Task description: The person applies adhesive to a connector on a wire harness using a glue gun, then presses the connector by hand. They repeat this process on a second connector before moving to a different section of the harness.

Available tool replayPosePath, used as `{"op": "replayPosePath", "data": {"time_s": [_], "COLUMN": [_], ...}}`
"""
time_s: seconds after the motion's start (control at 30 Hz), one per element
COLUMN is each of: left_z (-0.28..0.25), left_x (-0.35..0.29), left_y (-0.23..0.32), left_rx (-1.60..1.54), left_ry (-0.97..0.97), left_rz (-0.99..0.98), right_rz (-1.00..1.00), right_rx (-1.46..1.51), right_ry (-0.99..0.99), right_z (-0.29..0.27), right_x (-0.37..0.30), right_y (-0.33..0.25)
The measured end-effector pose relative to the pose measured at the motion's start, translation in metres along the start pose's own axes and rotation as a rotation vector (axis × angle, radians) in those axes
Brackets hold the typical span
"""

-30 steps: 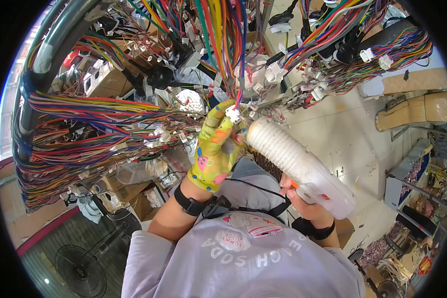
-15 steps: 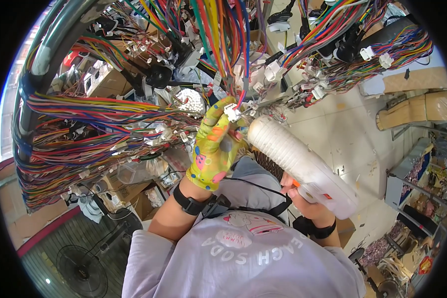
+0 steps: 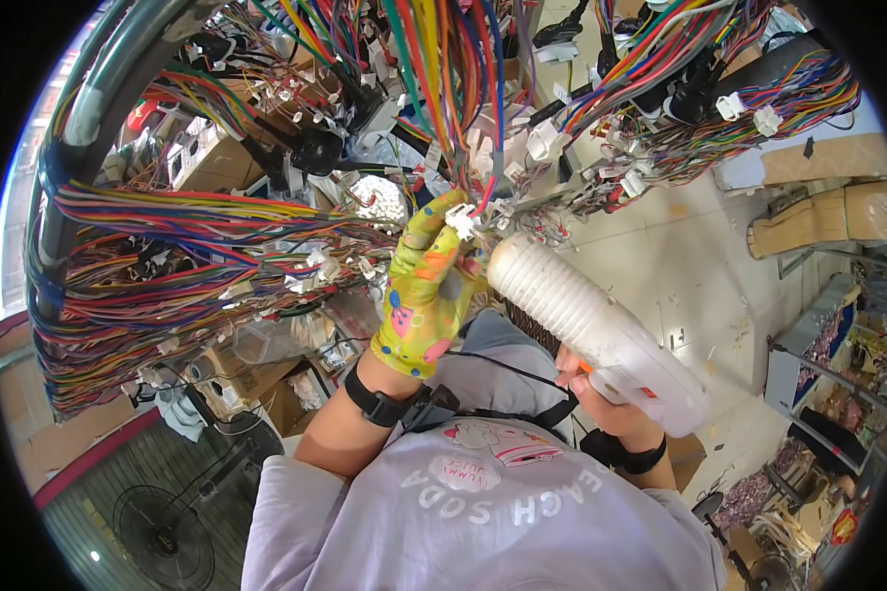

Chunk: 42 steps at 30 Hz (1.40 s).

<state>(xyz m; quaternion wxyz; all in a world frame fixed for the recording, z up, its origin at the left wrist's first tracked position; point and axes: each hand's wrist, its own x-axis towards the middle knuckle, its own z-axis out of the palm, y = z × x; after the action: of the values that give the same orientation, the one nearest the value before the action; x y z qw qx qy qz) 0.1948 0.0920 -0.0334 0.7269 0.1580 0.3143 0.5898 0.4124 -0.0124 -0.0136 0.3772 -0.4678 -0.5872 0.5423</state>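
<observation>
My left hand (image 3: 420, 286) wears a yellow patterned glove and pinches a white plastic wire connector (image 3: 459, 221) between its fingers. Pink and blue wires (image 3: 486, 192) run up from that connector toward the hanging bundle. My bare right hand (image 3: 601, 398) is wrapped round a bulky white handheld tool (image 3: 601, 325) with a ribbed end and an orange button; its exact kind I cannot make out. The tool slants up to the left, its ribbed end close to the gloved fingers. Most of the right hand's fingers are hidden behind its body.
Bundles of coloured wires (image 3: 217, 212) hang from a dark curved metal frame (image 3: 89, 118) at the left. More bundles (image 3: 650, 49) hang ahead and at the right. A black fan (image 3: 165, 537) stands at lower left, a metal rack (image 3: 788, 364) at far right.
The ribbed end of the white tool has shifted very slightly left and down. The connector in my left hand and the wires above it have moved only a little.
</observation>
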Motion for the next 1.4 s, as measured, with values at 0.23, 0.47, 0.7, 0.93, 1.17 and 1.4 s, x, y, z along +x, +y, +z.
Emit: {"op": "replayPosePath", "data": {"time_s": [0.23, 0.47, 0.7, 0.93, 1.17, 1.4], "left_z": [0.004, -0.001, 0.006, 0.004, 0.010, 0.004], "left_x": [-0.001, 0.000, -0.002, 0.000, 0.000, 0.001], "left_y": [0.003, 0.000, 0.004, 0.004, 0.005, 0.006], "left_rx": [0.031, -0.026, -0.029, -0.065, -0.133, -0.363], "left_ry": [0.009, -0.040, -0.054, -0.106, -0.057, -0.074], "left_rz": [0.014, -0.003, -0.009, -0.003, -0.055, -0.277], "right_rz": [0.044, 0.031, 0.099, 0.065, 0.073, -0.037], "right_rx": [-0.019, -0.048, 0.173, 0.128, 0.154, -0.107], "right_ry": [0.000, 0.005, 0.043, 0.033, 0.034, -0.031], "right_z": [-0.001, 0.000, 0.001, 0.001, 0.002, -0.003], "right_x": [0.002, 0.003, 0.006, 0.007, 0.008, 0.001], "right_y": [-0.010, -0.011, -0.013, -0.012, -0.017, 0.000]}}
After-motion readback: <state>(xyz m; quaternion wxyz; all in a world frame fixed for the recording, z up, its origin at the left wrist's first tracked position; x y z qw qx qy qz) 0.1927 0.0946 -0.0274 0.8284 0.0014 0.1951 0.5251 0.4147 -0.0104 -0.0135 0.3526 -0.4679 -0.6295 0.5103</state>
